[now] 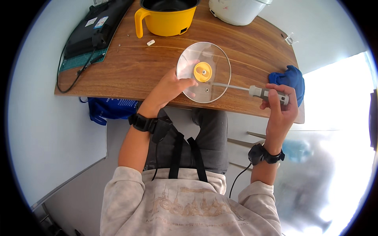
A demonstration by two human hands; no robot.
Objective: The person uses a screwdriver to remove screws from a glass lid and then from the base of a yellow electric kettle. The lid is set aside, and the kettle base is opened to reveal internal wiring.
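Note:
My left hand (172,87) grips a round glass lid (214,59) by its left side, thumb on the face turned to me and the other fingers behind the clear glass. A yellow round knob (202,67) with a screw at its centre sits in the middle of the lid, and a small vent hole shows below it. In my right hand (281,103) is a screwdriver (256,91) with a grey and white handle. Its long shaft points left across the lid, the tip close to the yellow knob; whether it touches cannot be made out.
On the wooden table (138,67) stand a yellow pot (169,21) with a handle and a white container (236,11). A small white piece (151,42) lies near the pot. A black monitor (88,33) rests on a green mat (71,63) at left. Blue cloth (289,80) lies at right.

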